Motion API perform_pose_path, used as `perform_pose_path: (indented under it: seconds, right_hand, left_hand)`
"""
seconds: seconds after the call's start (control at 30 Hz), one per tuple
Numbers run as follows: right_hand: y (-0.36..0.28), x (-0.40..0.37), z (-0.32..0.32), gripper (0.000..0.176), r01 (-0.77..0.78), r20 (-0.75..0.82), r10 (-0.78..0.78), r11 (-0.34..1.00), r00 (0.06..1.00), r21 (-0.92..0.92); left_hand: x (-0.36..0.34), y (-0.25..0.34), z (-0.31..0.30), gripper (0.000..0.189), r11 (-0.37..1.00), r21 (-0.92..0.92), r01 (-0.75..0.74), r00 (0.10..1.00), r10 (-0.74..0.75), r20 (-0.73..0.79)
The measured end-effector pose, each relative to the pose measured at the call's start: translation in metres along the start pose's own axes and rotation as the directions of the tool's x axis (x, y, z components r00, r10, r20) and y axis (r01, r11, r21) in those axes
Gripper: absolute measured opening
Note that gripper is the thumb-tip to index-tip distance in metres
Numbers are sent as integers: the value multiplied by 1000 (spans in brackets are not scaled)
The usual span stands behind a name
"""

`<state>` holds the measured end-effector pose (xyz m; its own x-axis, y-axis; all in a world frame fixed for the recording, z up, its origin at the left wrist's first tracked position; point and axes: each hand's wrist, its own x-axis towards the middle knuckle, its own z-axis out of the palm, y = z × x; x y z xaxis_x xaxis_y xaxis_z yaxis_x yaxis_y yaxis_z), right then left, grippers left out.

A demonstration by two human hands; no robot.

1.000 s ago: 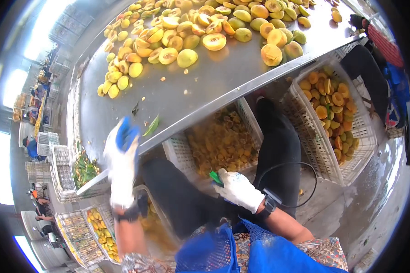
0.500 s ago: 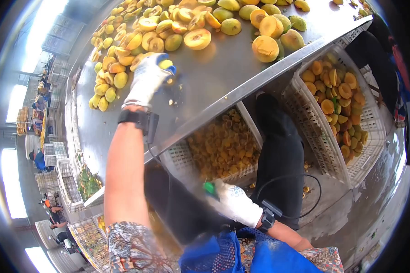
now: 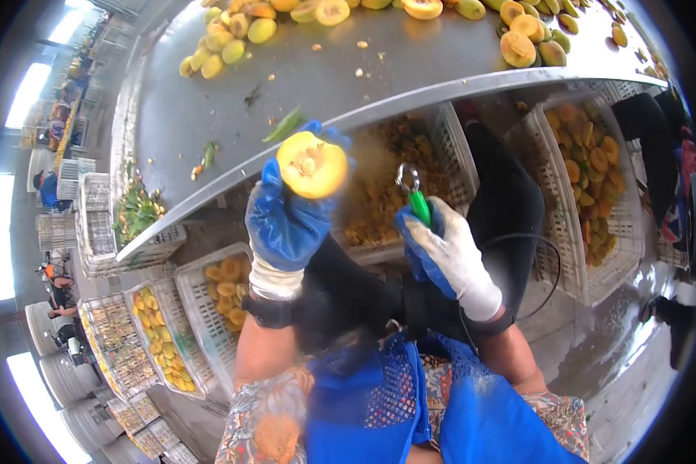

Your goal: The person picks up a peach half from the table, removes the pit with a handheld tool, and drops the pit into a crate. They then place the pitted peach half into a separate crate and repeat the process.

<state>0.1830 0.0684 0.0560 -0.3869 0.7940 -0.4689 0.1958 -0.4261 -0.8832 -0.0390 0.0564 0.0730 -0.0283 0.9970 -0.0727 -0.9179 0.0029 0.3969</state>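
Note:
My left hand (image 3: 290, 220), in a blue-and-white work glove, grips a halved yellow peach (image 3: 312, 165) above the near edge of the metal table. Its cut face is turned up toward me, with a pit or pit hollow at the centre. In my gloved right hand (image 3: 448, 251) is a green-handled pitting tool (image 3: 419, 207) with a metal loop at its tip. The loop points up and stands apart from the peach, to its right. Many more peach halves (image 3: 332, 11) lie at the far side of the table (image 3: 309, 73).
Under the table, a white crate (image 3: 458, 147) holds many fruit pieces. Another peach-filled crate (image 3: 553, 178) stands at right. More crates (image 3: 201, 290) line the left side. Green leaves (image 3: 141, 220) lie by the table's left end. A thin cable (image 3: 557, 263) loops near my right wrist.
My left hand has come back from the pile with a peach half and turned its cut face up. My right hand has risen with the pitting tool, whose loop now shows.

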Motion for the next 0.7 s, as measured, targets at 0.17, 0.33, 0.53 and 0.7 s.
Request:
perform_pose_path:
  seconds: [0.17, 0.33, 0.53, 0.7]
  right_hand:
    - [-16, -11, 18, 32, 207, -64, -210, 977, 976, -47]
    - [-37, -8, 26, 35, 445, -67, -473, 862, 879, -243]
    - [7, 19, 38, 25, 613, 93, -717, 513, 691, -601]
    - [11, 19, 31, 21, 482, 139, -523, 606, 841, -633]
  left_hand:
    - [-25, -22, -9, 69, 989, 150, 13, 1000, -16, 18]
    - [-34, -37, -11, 61, 968, 249, -25, 999, 15, 42]
    - [-36, -55, -63, 37, 527, 827, -196, 974, 202, 102]
    - [-29, -74, -57, 38, 951, 280, 133, 937, -29, -348]
